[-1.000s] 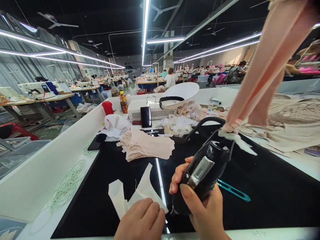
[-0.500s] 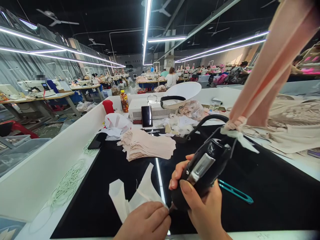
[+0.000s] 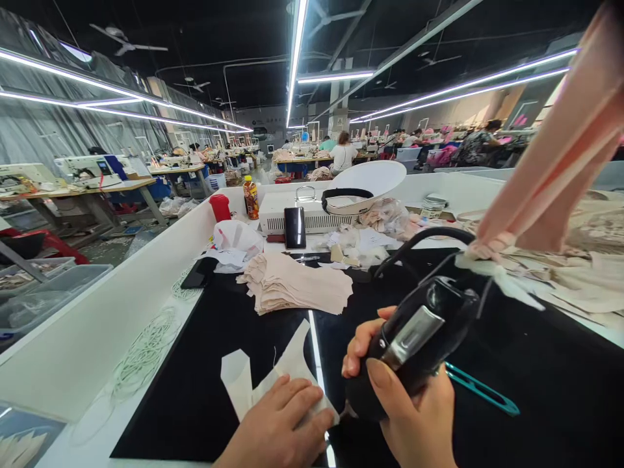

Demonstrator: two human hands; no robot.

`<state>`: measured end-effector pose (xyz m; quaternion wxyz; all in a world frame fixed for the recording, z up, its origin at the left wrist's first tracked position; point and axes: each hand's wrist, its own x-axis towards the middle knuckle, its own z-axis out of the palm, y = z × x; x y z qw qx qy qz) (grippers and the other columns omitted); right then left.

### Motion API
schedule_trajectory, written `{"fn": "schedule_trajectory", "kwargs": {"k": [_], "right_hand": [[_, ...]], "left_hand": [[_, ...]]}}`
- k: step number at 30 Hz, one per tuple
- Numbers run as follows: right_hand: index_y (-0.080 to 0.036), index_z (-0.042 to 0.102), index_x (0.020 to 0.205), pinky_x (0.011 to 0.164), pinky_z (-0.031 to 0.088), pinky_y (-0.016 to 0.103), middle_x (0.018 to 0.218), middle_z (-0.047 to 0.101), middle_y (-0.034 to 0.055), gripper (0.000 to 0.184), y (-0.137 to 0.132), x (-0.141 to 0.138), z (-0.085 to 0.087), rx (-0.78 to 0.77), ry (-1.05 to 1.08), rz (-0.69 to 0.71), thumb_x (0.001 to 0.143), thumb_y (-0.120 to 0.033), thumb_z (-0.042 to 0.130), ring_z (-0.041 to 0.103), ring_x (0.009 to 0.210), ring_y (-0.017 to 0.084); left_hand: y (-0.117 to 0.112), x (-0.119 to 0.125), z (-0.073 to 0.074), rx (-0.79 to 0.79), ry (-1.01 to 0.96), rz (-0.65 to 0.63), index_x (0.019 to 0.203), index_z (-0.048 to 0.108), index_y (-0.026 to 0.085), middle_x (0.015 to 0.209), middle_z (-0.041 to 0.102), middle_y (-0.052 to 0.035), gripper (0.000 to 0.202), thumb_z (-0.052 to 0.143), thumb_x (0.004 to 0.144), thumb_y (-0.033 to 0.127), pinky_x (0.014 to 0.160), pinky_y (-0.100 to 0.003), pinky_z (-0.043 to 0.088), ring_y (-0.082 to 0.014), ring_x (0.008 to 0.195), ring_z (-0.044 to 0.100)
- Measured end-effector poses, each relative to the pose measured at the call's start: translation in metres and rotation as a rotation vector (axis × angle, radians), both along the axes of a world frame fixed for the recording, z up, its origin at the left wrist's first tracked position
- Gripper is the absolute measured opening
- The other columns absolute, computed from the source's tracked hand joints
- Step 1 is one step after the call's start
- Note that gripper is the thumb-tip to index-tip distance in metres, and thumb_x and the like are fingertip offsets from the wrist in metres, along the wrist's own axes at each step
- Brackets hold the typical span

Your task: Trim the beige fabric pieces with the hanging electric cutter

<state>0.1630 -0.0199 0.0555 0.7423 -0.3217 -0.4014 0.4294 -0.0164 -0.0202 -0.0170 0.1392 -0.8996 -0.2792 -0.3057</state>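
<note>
My right hand (image 3: 412, 406) is wrapped round a black handheld tool (image 3: 414, 338) with a metal plate on its side. Its tip points down at the black table surface (image 3: 511, 351). A black cord and a pink fabric strap (image 3: 550, 162) run up from the tool's top end. My left hand (image 3: 277, 429) lies flat, fingers stretched, on a white cut fabric piece (image 3: 273, 377) just left of the tool's tip. A stack of pink fabric pieces (image 3: 297, 283) lies farther back on the table.
Teal thread snips (image 3: 480, 389) lie right of my right hand. A white machine (image 3: 312, 211), a phone (image 3: 294, 227), a red cup (image 3: 220, 207) and a bottle (image 3: 251, 197) stand at the back. White cord coils (image 3: 146, 351) lie left. Sewing stations and other people fill the hall.
My left hand has gone from curled near the tool's tip to flat on the white piece. The view has shifted slightly; the tool stays in my right hand.
</note>
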Motion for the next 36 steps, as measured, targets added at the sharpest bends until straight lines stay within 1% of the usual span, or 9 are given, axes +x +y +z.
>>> {"fn": "schedule_trajectory", "kwargs": {"k": [4,8,12,16,19,23,30,33,36], "right_hand": [[-0.031,0.060,0.116,0.062,0.059,0.026,0.082,0.066,-0.0033,0.042,0.001,0.003,-0.002,0.024,-0.026,0.021,0.088,-0.046,0.086,0.065,0.062,0.013],[-0.030,0.060,0.117,0.062,0.059,0.028,0.083,0.066,-0.0022,0.043,0.005,0.006,-0.003,0.002,-0.024,-0.002,0.087,-0.046,0.086,0.066,0.063,0.014],[-0.031,0.060,0.119,0.063,0.061,0.032,0.084,0.068,-0.0017,0.037,0.016,0.010,-0.004,0.076,-0.084,0.018,0.091,-0.037,0.083,0.067,0.063,0.016],[-0.030,0.060,0.119,0.061,0.061,0.032,0.086,0.069,-0.0014,0.038,0.025,0.008,-0.007,0.080,-0.078,0.002,0.090,-0.034,0.084,0.068,0.063,0.016],[-0.030,0.060,0.119,0.061,0.061,0.032,0.086,0.069,-0.0013,0.037,0.026,0.005,-0.009,0.086,-0.085,0.000,0.091,-0.033,0.083,0.068,0.062,0.017],[-0.030,0.059,0.120,0.062,0.061,0.033,0.085,0.069,-0.0020,0.036,0.027,0.004,-0.012,0.097,-0.104,0.002,0.092,-0.033,0.082,0.068,0.062,0.016],[-0.030,0.057,0.120,0.060,0.061,0.033,0.082,0.069,-0.0020,0.039,0.030,0.001,-0.005,0.072,-0.084,-0.015,0.090,-0.032,0.082,0.067,0.061,0.017],[-0.030,0.058,0.119,0.061,0.060,0.032,0.082,0.069,-0.0027,0.040,0.034,-0.002,-0.002,0.077,-0.066,-0.037,0.089,-0.034,0.083,0.066,0.060,0.016],[-0.030,0.059,0.118,0.060,0.060,0.032,0.083,0.070,-0.0028,0.039,0.037,-0.004,-0.003,0.095,-0.080,-0.024,0.089,-0.033,0.084,0.067,0.060,0.016]], "left_hand": [[0.001,0.000,-0.001,0.079,-0.029,0.006,0.112,0.072,0.026,0.110,0.078,0.0016,0.036,0.037,0.114,0.034,0.101,-0.029,0.058,-0.0140,0.104,0.075],[0.000,0.000,-0.004,0.084,-0.016,0.020,0.114,0.072,0.026,0.114,0.077,0.0011,0.034,0.039,0.114,0.035,0.109,-0.029,0.052,-0.0127,0.109,0.073],[0.001,-0.002,-0.012,0.072,-0.004,0.019,0.117,0.072,0.026,0.119,0.076,0.0004,0.031,0.044,0.113,0.037,0.113,-0.030,0.050,-0.0134,0.113,0.072],[0.001,-0.004,-0.020,0.055,0.003,0.017,0.120,0.072,0.026,0.122,0.076,-0.0007,0.029,0.047,0.112,0.038,0.114,-0.032,0.050,-0.0144,0.116,0.071],[0.000,-0.004,-0.022,0.051,0.002,0.016,0.122,0.072,0.027,0.122,0.076,-0.0021,0.030,0.047,0.112,0.039,0.111,-0.034,0.053,-0.0151,0.116,0.072],[-0.001,-0.005,-0.021,0.038,0.025,0.029,0.125,0.071,0.028,0.121,0.077,-0.0052,0.032,0.045,0.112,0.041,0.100,-0.038,0.060,-0.0180,0.114,0.075],[0.000,-0.005,-0.019,0.031,0.098,0.049,0.128,0.070,0.028,0.124,0.076,-0.0125,0.031,0.063,0.103,0.045,0.092,-0.044,0.063,-0.0254,0.113,0.076],[0.001,-0.004,-0.016,0.018,0.124,0.036,0.126,0.070,0.027,0.125,0.076,-0.0126,0.032,0.069,0.100,0.046,0.092,-0.043,0.062,-0.0253,0.114,0.076],[0.001,-0.003,-0.016,0.016,0.095,0.030,0.123,0.070,0.028,0.123,0.076,-0.0123,0.032,0.072,0.097,0.047,0.091,-0.044,0.062,-0.0254,0.113,0.076]]}}
